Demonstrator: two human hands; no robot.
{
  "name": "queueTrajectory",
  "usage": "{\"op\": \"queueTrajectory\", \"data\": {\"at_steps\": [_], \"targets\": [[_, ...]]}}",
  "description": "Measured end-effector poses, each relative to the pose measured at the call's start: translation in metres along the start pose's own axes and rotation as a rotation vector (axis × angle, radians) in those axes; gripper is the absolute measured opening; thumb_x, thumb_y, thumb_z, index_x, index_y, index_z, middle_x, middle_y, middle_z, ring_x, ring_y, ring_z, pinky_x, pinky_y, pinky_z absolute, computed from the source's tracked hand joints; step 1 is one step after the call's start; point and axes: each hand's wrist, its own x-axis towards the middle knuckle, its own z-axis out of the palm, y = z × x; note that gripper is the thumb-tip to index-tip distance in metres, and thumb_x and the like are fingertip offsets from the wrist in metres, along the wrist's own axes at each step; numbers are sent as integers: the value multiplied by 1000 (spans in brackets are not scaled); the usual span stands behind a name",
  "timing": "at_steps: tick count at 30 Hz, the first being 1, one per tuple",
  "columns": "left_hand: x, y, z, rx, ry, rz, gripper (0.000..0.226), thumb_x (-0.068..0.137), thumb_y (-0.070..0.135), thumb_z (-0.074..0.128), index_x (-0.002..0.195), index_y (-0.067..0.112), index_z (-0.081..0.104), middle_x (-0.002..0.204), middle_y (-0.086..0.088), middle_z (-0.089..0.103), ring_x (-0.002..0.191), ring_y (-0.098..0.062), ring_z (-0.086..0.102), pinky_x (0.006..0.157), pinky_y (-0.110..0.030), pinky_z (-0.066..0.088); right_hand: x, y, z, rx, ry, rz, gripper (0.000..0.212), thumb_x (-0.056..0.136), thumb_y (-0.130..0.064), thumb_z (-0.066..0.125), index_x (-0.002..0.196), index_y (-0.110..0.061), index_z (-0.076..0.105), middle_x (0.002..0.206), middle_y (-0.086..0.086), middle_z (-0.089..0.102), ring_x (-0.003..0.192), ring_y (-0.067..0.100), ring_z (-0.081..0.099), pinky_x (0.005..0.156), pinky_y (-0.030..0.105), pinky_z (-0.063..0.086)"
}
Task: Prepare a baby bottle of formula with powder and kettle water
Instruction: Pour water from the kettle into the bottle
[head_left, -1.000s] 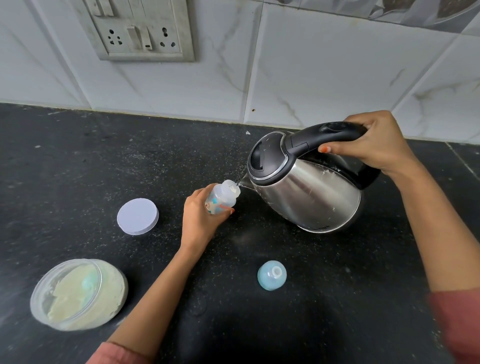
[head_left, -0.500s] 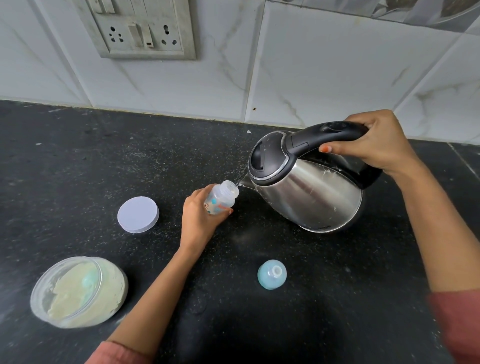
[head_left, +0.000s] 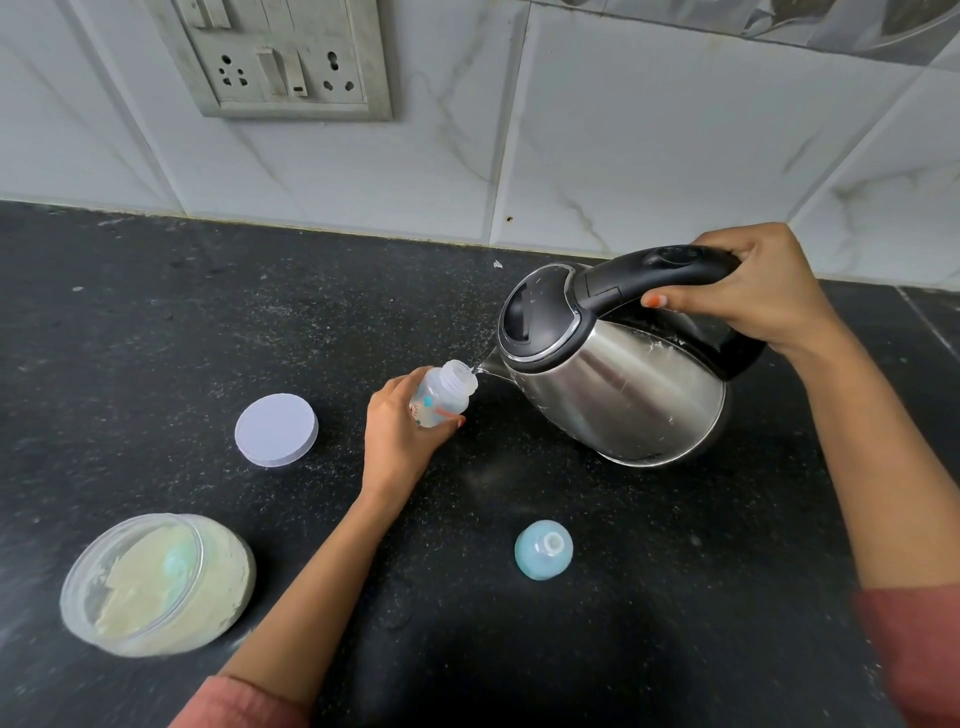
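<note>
Nearest, on the dark counter (head_left: 156, 338): open jar of powder (head_left: 156, 582), then blue teat cap (head_left: 543, 557) and white lid (head_left: 276, 430), each lying apart. Farther back, small bottle (head_left: 441, 395) clasped in the left hand (head_left: 400, 441), tilted, mouth just at the spout (head_left: 488, 364) of a tipped steel kettle (head_left: 613, 374). Beyond, right hand (head_left: 753, 296) wrapped round the black handle (head_left: 665, 270). Likely risks: thin stream missing so narrow a neck, or overfilling from too steep a tip, spilling onto the holding hand; scalding if hot. Behind, wall socket (head_left: 291, 57).
</note>
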Motion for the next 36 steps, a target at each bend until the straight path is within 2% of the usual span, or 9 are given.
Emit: {"op": "queueTrajectory", "data": {"at_steps": [3, 8, 10, 12, 17, 20, 23, 29, 36], "targets": [[2, 0, 2, 3, 1, 8, 60, 64, 13, 82, 119, 14, 59, 116, -8, 59, 107, -24, 51, 91, -26, 35, 1, 2, 0, 14, -2, 2, 36, 44, -44, 76, 58, -15, 59, 44, -14, 52, 46, 2, 43, 46, 12, 28], [2, -1, 3, 2, -2, 0, 60, 64, 14, 82, 119, 15, 59, 116, -7, 59, 107, -23, 51, 91, -25, 34, 2, 3, 1, -10, 2, -19, 54, 44, -44, 75, 67, 3, 63, 47, -6, 51, 49, 4, 43, 47, 14, 29], [2, -1, 3, 1, 1, 1, 60, 64, 14, 83, 119, 14, 59, 116, -8, 60, 107, -23, 51, 91, -25, 35, 2, 1, 1, -14, -8, -17, 50, 44, -44, 75, 66, 0, 63, 46, -5, 51, 48, 4, 44, 46, 13, 29], [2, -1, 2, -1, 4, 6, 60, 63, 14, 83, 118, 14, 59, 116, -8, 60, 106, -23, 52, 90, -25, 35, 2, 0, 1, -5, -17, -9, 44, 44, -43, 75, 64, -6, 62, 44, -11, 54, 45, 3, 45, 45, 11, 30], [1, 1, 1, -11, 5, 7, 59, 63, 13, 83, 118, 13, 59, 115, -7, 60, 105, -19, 50, 89, -23, 33, 4, 2, 2, -16, -11, -23, 49, 44, -45, 76, 67, -3, 64, 45, -14, 55, 46, 3, 45, 46, 12, 30], [1, 0, 1, -14, 4, 8, 59, 63, 13, 83, 117, 13, 59, 114, -7, 60, 105, -22, 51, 89, -24, 34, 4, 2, 2, -5, -16, -17, 36, 48, -39, 78, 64, -10, 64, 46, -15, 56, 46, 1, 46, 46, 11, 31], [0, 0, 1, -13, -3, 6, 60, 63, 14, 83, 118, 14, 59, 115, -7, 60, 106, -21, 51, 91, -27, 36, 5, 2, 1, 0, -33, -23, 23, 54, -25, 83, 63, -20, 62, 46, -19, 58, 46, -2, 49, 46, 8, 32], [-1, -1, 2, -20, -15, 10, 60, 63, 15, 83, 118, 16, 59, 114, -5, 60, 106, -21, 52, 92, -29, 37, 4, -1, 2, -4, -34, -40, 23, 59, -15, 83, 61, -21, 60, 43, -21, 55, 44, -3, 48, 45, 7, 31], [-1, -3, 3, -10, -19, 7, 62, 63, 18, 83, 120, 17, 58, 115, -5, 60, 108, -21, 52, 95, -34, 40, 5, -8, 2, 12, -27, -43, 22, 56, -22, 82, 61, -19, 60, 42, -20, 54, 43, -3, 47, 46, 7, 30]]}}
